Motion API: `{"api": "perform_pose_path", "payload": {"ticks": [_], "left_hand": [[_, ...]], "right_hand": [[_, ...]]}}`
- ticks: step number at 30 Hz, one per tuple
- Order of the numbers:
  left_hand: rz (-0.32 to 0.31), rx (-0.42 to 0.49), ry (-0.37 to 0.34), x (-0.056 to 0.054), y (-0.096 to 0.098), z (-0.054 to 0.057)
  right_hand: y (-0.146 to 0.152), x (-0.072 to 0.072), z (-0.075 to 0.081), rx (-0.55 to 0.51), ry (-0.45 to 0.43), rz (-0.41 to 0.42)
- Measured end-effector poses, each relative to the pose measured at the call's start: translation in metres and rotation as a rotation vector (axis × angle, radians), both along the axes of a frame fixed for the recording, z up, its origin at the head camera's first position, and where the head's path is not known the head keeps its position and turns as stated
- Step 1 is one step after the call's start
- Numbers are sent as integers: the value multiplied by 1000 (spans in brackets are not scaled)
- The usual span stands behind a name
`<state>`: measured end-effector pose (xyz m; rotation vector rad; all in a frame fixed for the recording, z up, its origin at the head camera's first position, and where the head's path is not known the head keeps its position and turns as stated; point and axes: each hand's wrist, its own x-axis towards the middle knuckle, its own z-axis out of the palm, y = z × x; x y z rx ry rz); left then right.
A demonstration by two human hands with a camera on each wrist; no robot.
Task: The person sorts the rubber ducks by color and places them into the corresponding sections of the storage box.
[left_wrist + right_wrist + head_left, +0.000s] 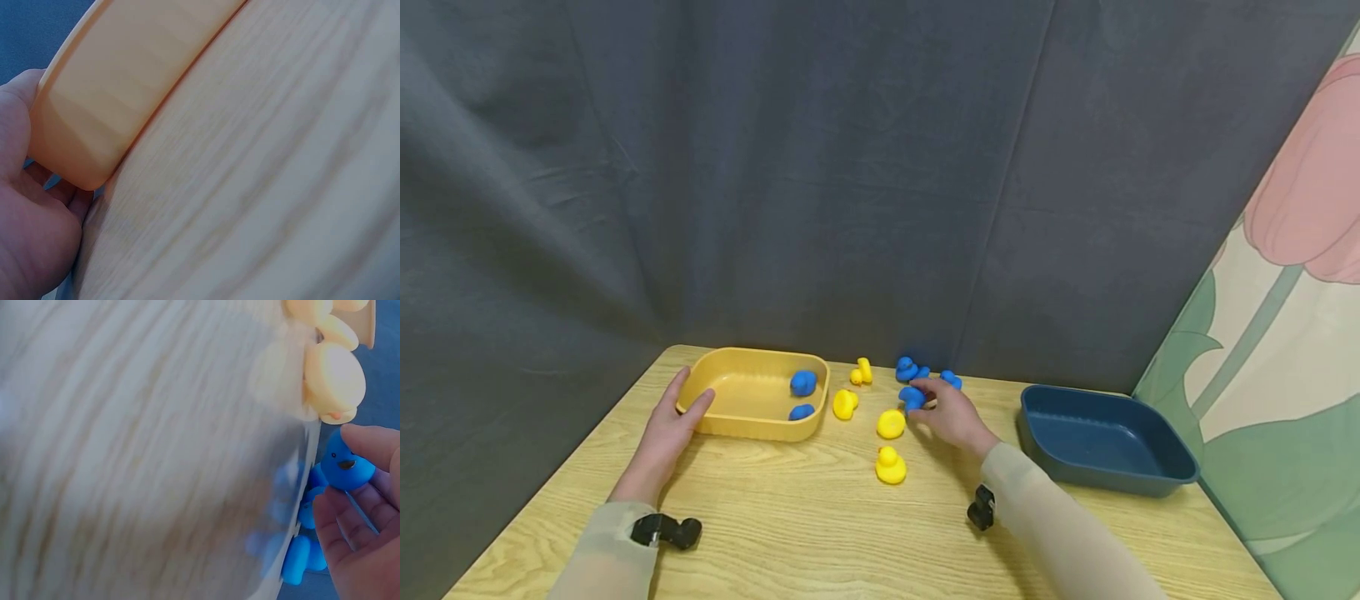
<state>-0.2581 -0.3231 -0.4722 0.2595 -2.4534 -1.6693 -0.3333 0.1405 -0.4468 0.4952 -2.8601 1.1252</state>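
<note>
My left hand [672, 421] grips the left end of a yellow plastic bin [745, 427], its thumb over the rim and its fingers along the outside. Inside the bin, at its right end, sit two blue rubber ducks, one behind [803, 382] and one in front. Between thumb and fingers, my right hand [953, 417] pinches a blue rubber duck [347, 465], whose face and dark beak show in the right wrist view. Just behind that hand are more blue ducks [906, 368]. Several yellow rubber ducks [891, 467] lie between the bin and my right hand, some tipped over.
A dark blue bin [1112, 479] stands on the right side of the wooden table [805, 533]. Along the table's back edge hangs a dark grey curtain [850, 183]. A flower-patterned cloth [1285, 400] borders the right side.
</note>
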Motion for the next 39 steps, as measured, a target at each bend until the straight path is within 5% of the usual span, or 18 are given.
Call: {"api": "perform_pose_path", "payload": {"ticks": [16,39], "left_hand": [[-3,1,1,0,1,1],[-7,16,9,1,0,-1]], "right_hand": [[-25,10,26,-81,127,-4],[-84,29,45,-152,138,95]]}}
